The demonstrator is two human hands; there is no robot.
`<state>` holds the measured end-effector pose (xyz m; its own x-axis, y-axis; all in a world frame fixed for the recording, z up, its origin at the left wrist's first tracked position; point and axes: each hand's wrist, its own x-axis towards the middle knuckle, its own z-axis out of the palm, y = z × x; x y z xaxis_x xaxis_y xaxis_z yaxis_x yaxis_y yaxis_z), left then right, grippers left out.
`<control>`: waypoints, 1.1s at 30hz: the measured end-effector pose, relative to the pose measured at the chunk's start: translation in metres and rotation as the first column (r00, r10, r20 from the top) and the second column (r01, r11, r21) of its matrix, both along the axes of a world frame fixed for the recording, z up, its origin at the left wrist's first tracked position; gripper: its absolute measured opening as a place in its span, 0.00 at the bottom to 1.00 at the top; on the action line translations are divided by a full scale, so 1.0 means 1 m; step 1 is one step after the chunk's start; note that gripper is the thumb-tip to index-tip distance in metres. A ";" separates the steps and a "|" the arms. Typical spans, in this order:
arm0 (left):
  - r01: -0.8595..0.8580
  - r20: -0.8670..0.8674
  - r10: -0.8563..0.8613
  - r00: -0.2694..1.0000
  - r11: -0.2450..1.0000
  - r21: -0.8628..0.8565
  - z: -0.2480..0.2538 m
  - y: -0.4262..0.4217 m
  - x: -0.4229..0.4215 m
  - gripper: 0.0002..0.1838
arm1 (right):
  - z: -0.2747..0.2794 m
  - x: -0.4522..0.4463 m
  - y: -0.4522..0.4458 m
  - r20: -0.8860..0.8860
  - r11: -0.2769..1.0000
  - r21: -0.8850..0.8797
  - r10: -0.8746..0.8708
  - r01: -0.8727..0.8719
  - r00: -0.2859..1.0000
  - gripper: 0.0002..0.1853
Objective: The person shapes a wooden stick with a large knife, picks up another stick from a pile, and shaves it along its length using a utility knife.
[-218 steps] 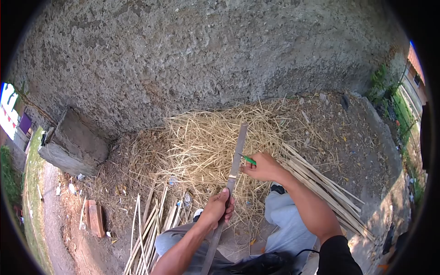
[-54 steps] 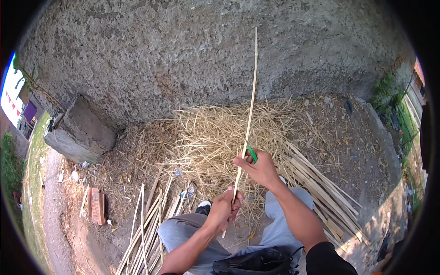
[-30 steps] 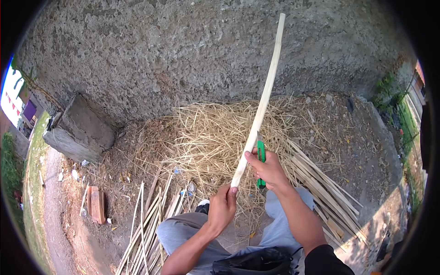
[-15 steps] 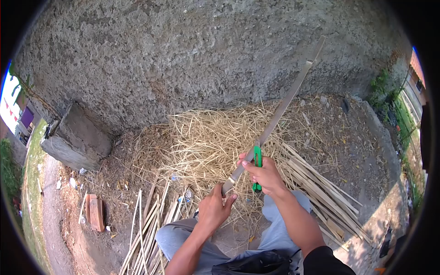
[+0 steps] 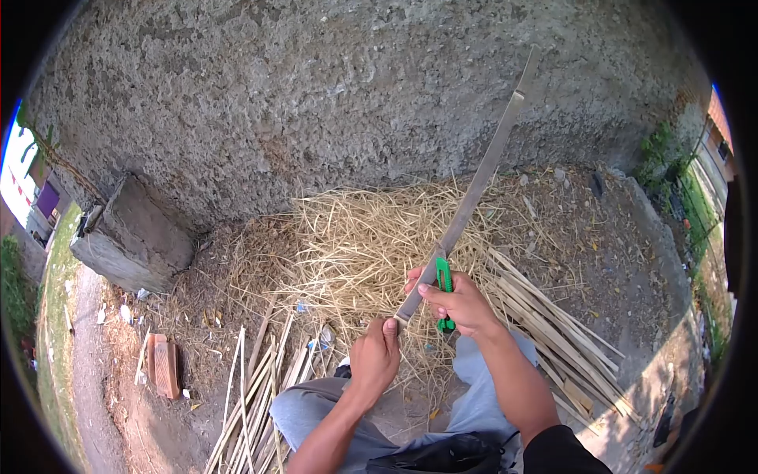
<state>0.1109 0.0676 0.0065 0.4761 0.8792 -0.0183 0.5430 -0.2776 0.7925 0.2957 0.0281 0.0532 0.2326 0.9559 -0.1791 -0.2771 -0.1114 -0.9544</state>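
Note:
A long bamboo strip (image 5: 482,174) slants up and away to the right, its far end in front of the rough wall. My left hand (image 5: 375,355) is closed around its near end, thumb pressed on top. Slightly farther up the strip, my right hand (image 5: 458,302) grips a green utility knife (image 5: 444,275); its thumb lies against the strip and fingertips show on the far side. The knife's blade seems to meet the strip, but its edge is too small to make out. Below both hands lies a pile of thin bamboo shavings (image 5: 363,237).
Split bamboo strips (image 5: 553,332) lie at the right, and more strips (image 5: 257,395) at the left by my knee. A concrete block (image 5: 134,237) stands against the rough wall (image 5: 355,95). An orange-brown brick piece (image 5: 163,367) rests on the ground.
The bamboo strip's far end has swung left and slightly up. My left hand has shifted a little up and right, its thumb now down on the strip. My right hand stays nearly in place.

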 end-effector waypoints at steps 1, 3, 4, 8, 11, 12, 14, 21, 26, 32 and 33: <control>0.049 -0.073 -0.050 0.996 0.999 -0.022 -0.001 0.003 -0.001 0.24 | 0.000 0.001 0.000 0.002 1.000 -0.013 -0.004 0.004 1.000 0.14; 0.109 0.006 -0.109 0.994 0.983 -0.150 0.002 0.004 -0.003 0.29 | -0.005 0.004 0.000 -0.014 1.000 -0.002 0.011 -0.011 1.000 0.15; 0.178 0.088 -0.159 0.983 0.947 -0.269 0.004 0.005 -0.004 0.35 | -0.006 0.004 0.000 -0.034 1.000 0.011 0.024 -0.024 0.999 0.15; 0.486 0.561 0.040 0.827 0.453 -0.748 0.005 0.025 -0.015 0.46 | 0.001 0.012 -0.004 -0.192 0.999 0.017 0.040 -0.037 0.981 0.16; 0.199 0.504 0.234 0.832 0.721 -0.664 0.015 0.031 -0.020 0.50 | 0.003 0.021 -0.005 -0.179 0.996 0.090 0.035 -0.020 0.983 0.16; 0.198 0.503 0.235 0.832 0.721 -0.664 0.016 0.034 -0.024 0.50 | 0.002 0.024 -0.006 -0.180 0.996 0.090 0.036 -0.020 0.983 0.16; -0.090 0.471 0.202 0.859 0.964 -0.250 0.019 0.041 -0.032 0.38 | 0.002 0.029 -0.007 -0.280 0.991 0.131 0.000 0.038 0.960 0.16; -0.029 0.664 0.304 0.683 0.920 -0.391 0.032 0.052 -0.049 0.23 | 0.001 0.047 -0.012 -0.420 0.958 0.182 -0.127 0.220 0.899 0.10; 0.264 0.760 0.414 0.501 0.764 -0.589 0.041 0.044 -0.044 0.28 | -0.003 0.047 -0.010 -0.481 0.928 0.139 -0.242 0.345 0.843 0.10; 0.057 0.829 0.327 0.454 0.918 -0.393 0.043 0.043 -0.035 0.27 | 0.001 0.037 -0.009 -0.397 0.915 0.144 -0.296 0.378 0.869 0.09; 0.028 0.806 0.349 0.478 0.911 -0.411 0.042 0.043 -0.034 0.24 | 0.000 0.036 -0.009 -0.399 0.914 0.145 -0.297 0.380 0.868 0.09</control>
